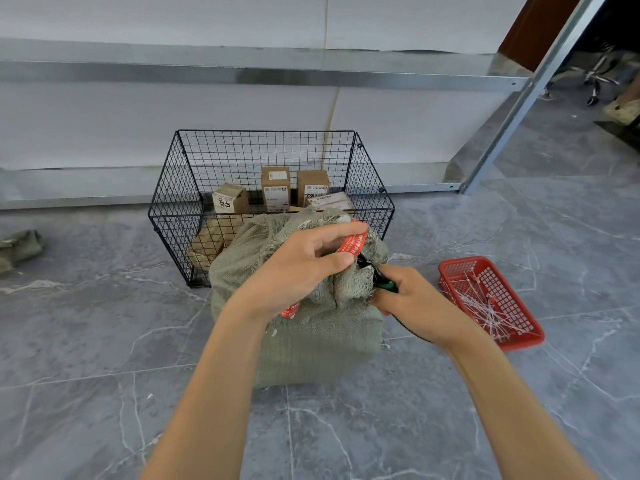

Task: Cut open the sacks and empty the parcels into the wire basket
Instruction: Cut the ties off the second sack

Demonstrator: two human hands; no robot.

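A full grey-green woven sack (311, 348) stands on the floor in front of the black wire basket (173, 202), its neck bunched at the top. My left hand (298, 268) grips the bunched neck and pinches a red tag (351, 242) tied there. Just right of the neck, my right hand (412, 299) grips a cutting tool with green-and-black handles (386, 284), its black tip against the neck under the tag. Several brown cardboard parcels (275, 188) lie inside the basket.
A red plastic tray (491, 299) holding several cut white ties sits on the floor to the right. A flat empty sack (19, 245) lies at the far left. A metal shelf rail (242, 76) and a slanted post (512, 109) run behind the basket.
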